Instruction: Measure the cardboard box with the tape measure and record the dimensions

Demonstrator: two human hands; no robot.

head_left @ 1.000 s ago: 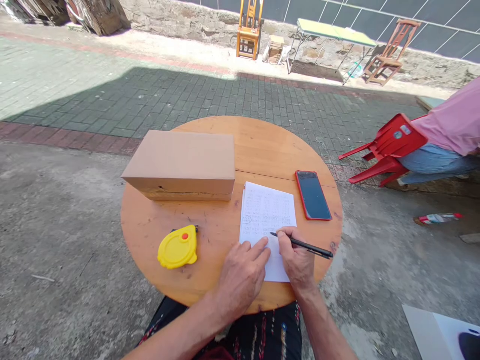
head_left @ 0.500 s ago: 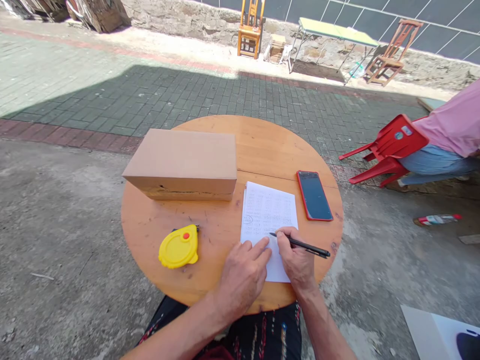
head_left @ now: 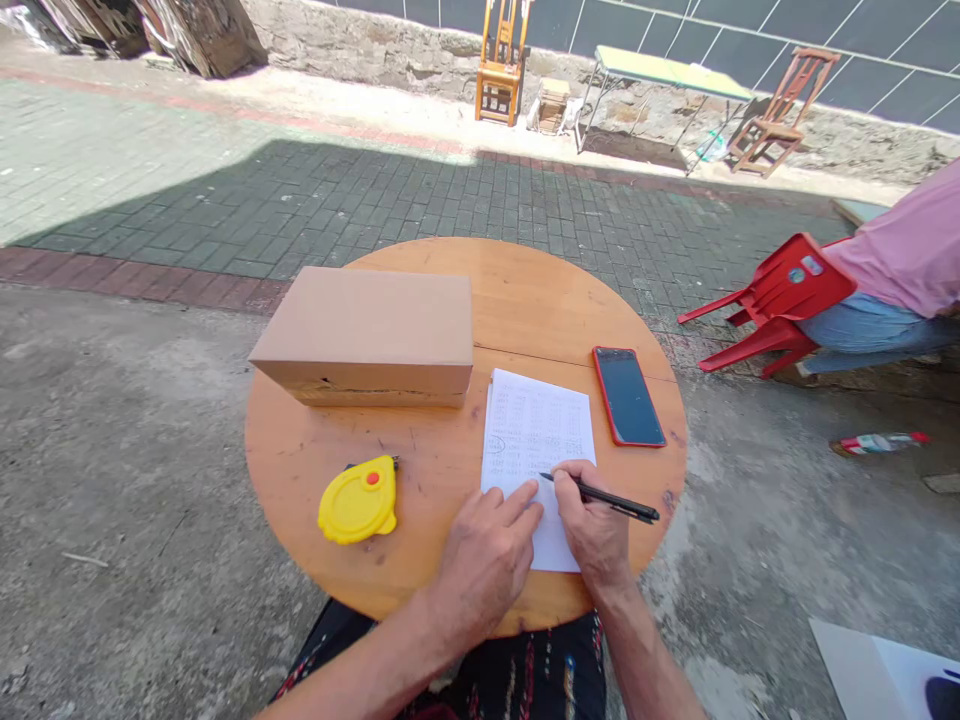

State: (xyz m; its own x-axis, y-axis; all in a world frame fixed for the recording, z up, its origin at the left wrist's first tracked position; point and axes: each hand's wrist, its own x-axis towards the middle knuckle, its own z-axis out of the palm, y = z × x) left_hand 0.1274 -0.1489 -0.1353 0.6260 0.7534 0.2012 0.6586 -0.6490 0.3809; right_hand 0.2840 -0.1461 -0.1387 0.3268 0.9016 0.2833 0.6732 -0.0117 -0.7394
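A black pen (head_left: 619,503) is held in my right hand (head_left: 592,525), its tip at the rows of handwriting on the white paper (head_left: 538,415). My left hand (head_left: 491,540) lies with fingers stretched out over the paper's lower left part, holding nothing. Both hands hide some of the sheet. To the left of my left hand is a yellow tape measure (head_left: 358,502) with a red button. A cardboard box (head_left: 371,318) stands beyond it, left of the paper. Right of the paper lies a phone (head_left: 628,396) in a red case, its screen dark.
All this rests on a round wooden table (head_left: 555,290). To the right, a person in a pink top (head_left: 911,245) sits on a red plastic chair (head_left: 795,280). A bottle (head_left: 879,443) lies on the ground. Wooden chairs and a folding table (head_left: 667,70) stand along the far wall.
The whole view has shifted slightly, so things sit a little lower in the picture. Both hands keep nearly the same place on the paper, the pen still in the right one.
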